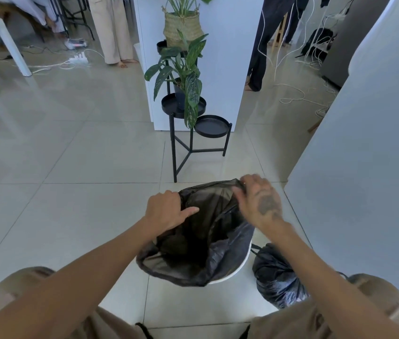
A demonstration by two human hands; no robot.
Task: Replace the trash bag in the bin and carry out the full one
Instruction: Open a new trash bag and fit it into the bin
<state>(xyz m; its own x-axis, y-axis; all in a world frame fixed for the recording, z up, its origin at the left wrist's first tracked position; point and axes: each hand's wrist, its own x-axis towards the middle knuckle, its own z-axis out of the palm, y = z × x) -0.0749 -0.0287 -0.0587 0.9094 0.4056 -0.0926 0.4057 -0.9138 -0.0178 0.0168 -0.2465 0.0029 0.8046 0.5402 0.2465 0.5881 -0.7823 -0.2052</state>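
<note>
A fresh black trash bag [201, 243] hangs open over a white bin [239, 267], of which only part of the rim shows at the right. My left hand [166, 210] grips the bag's left edge, with the thumb pointing into the opening. My right hand [258, 199] pinches the far right edge of the bag and holds it up. A full, tied black bag [276, 277] sits on the floor just right of the bin, by my right knee.
A black metal plant stand [193, 138] with potted plants stands just beyond the bin. A grey wall or appliance side [365, 143] runs along the right. Cables [298, 99] lie on the tiled floor further back, where two people's legs stand.
</note>
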